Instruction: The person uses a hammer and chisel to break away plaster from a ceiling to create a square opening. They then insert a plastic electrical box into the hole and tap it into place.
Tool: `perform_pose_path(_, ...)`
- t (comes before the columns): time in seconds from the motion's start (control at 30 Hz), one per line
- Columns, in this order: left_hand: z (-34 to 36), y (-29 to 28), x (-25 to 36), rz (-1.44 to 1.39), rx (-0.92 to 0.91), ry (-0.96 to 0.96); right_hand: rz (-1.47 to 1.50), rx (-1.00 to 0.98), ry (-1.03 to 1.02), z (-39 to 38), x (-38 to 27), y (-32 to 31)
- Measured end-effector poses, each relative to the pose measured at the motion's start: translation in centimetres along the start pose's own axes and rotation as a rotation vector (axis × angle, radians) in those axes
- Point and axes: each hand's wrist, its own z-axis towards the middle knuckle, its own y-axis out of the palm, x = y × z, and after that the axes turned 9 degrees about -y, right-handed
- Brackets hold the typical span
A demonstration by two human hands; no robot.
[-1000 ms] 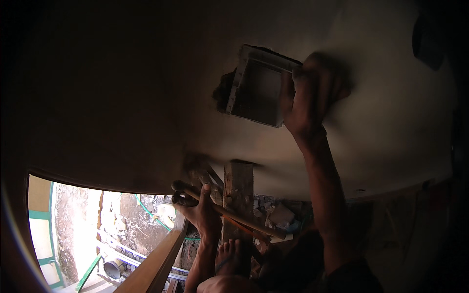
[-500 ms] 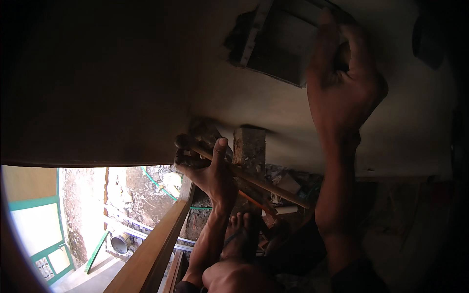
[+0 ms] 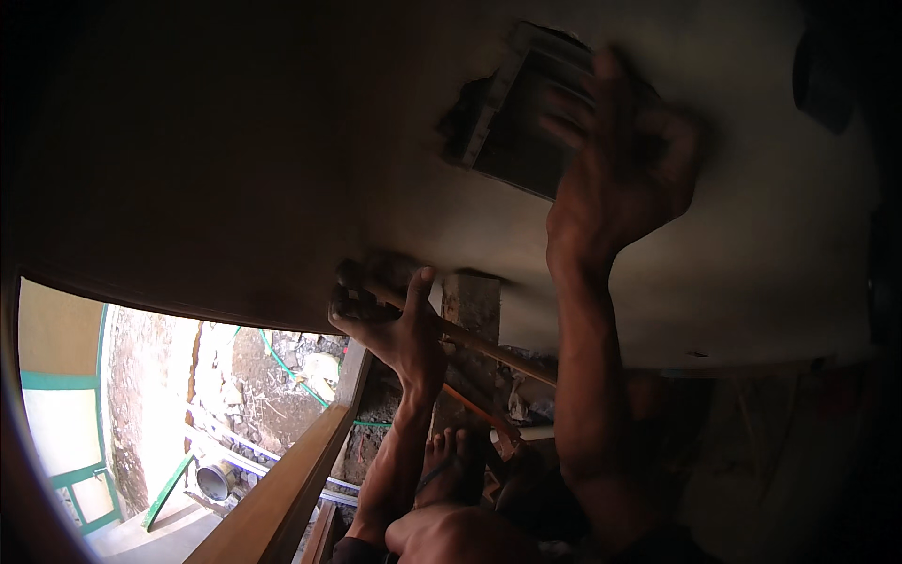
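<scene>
My left hand is closed round a long wooden stick with a rounded end, its thumb pointing up. The stick slants down to the right and passes behind my right forearm. My right hand is raised at a recessed rectangular metal box set in the wall. Its fingers are apart and blurred, reaching across the box opening, and I see nothing held in them. Broken wall edges show dark along the box's left side. The deeper inside of the box is too dark to make out.
A rough upright block stands against the wall beyond my left hand. A wooden beam runs along the lower left. Outside lie rubble, a green hose and a round container. My bare foot is below.
My right hand has moved left and a little down, and its fingers have spread across the box. The view has shifted slightly. My left hand still holds the stick.
</scene>
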Motion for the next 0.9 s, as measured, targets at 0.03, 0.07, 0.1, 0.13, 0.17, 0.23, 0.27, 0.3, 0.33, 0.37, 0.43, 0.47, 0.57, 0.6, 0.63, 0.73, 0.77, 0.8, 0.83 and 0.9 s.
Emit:
perform_pose_path(0.03, 0.2, -0.8, -1.0, -0.017, -0.007, -0.014, 0.026, -0.003, 0.002, -0.4, 0.1, -0.2)
perform_pose_path(0.07, -0.3, -2.0, -1.5, -0.03, -0.015, -0.037, 0.044, -0.009, 0.007, -0.9, -0.5, -0.3)
perform_pose_path(0.1, -1.0, -3.1, -1.8, -0.005, -0.005, -0.045, 0.013, 0.009, 0.056, -1.5, -1.3, -0.4)
perform_pose_path(0.13, -1.3, -3.3, -2.0, 0.014, -0.001, -0.049, -0.014, 0.028, 0.094, -1.6, -1.9, -0.3)
perform_pose_path(0.17, -1.6, -3.5, -2.0, 0.034, 0.002, -0.053, -0.043, 0.049, 0.134, -1.7, -2.3, -0.1)
perform_pose_path(0.23, -2.3, -3.4, -1.9, 0.051, -0.005, -0.08, 0.049, 0.076, 0.161, -1.9, -2.6, -0.3)
perform_pose_path(0.27, -2.9, -3.2, -1.9, 0.061, -0.019, -0.098, 0.087, 0.093, 0.167, -1.8, -2.8, -0.6)
perform_pose_path(0.3, -3.3, -3.3, -2.4, 0.049, -0.026, -0.09, 0.145, 0.118, 0.282, -1.5, -2.9, -0.8)
perform_pose_path(0.33, -2.9, -3.9, -3.1, 0.036, -0.023, -0.077, 0.169, 0.083, 0.36, -2.0, -2.6, -0.8)
perform_pose_path(0.37, -2.9, -4.1, -3.4, 0.02, -0.036, -0.072, 0.229, 0.091, 0.355, -2.0, -2.6, -0.6)
perform_pose_path(0.43, -3.4, -4.4, -3.0, -0.017, -0.066, -0.129, 0.349, 0.123, 0.436, -2.0, -3.2, 0.1)
perform_pose_path(0.47, -3.9, -4.7, -2.5, -0.015, -0.084, -0.152, 0.408, 0.156, 0.516, -2.0, -3.9, 0.1)
perform_pose_path(0.57, -4.7, -4.5, -2.3, 0.08, -0.083, -0.081, 0.484, 0.165, 0.522, -1.3, -4.8, -0.4)
perform_pose_path(0.6, -5.0, -4.2, -2.1, 0.049, -0.081, -0.085, 0.485, 0.19, 0.481, -1.1, -4.5, -0.6)
perform_pose_path(0.63, -5.0, -4.1, -1.9, 0.026, -0.062, -0.082, 0.496, 0.215, 0.456, -1.0, -4.2, -0.4)
perform_pose_path(0.73, -4.8, -4.3, -1.6, 0.031, -0.028, -0.097, 0.543, 0.23, 0.395, -1.1, -4.2, 0.1)
perform_pose_path(0.77, -4.8, -4.6, -1.5, 0.047, -0.018, -0.106, 0.517, 0.227, 0.417, -1.1, -4.3, 0.2)
perform_pose_path(0.8, -4.7, -4.7, -1.3, 0.043, -0.01, -0.129, 0.491, 0.224, 0.439, -1.2, -4.5, 0.4)
perform_pose_path(0.83, -4.8, -4.7, -1.2, 0.039, -0.006, -0.158, 0.457, 0.219, 0.459, -1.1, -4.7, 0.3)
perform_pose_path(0.9, -5.0, -4.7, -1.3, 0.032, -0.008, -0.177, 0.407, 0.263, 0.461, -1.2, -4.7, 0.6)
